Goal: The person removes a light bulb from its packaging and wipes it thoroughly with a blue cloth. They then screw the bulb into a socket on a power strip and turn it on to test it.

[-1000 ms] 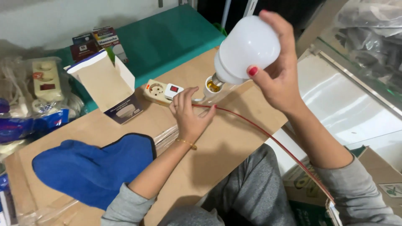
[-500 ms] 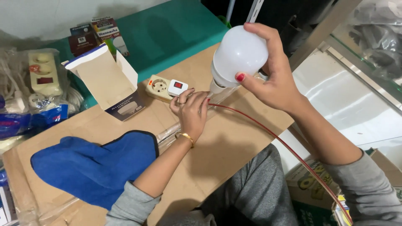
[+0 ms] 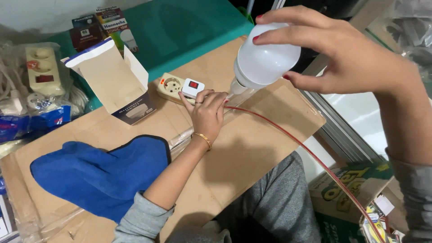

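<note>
The right hand (image 3: 355, 58) grips a white bulb (image 3: 266, 60); beside the bulb's base, the left hand (image 3: 208, 114) rests loosely curled near the socket strip (image 3: 173, 85).

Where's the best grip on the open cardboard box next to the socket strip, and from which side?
Judging by its pose, grip the open cardboard box across its two long side walls at mid-body, coming from above. It stands tilted with loose flaps at the open top, which would likely fold. The socket strip and left hand crowd its right side.
</note>
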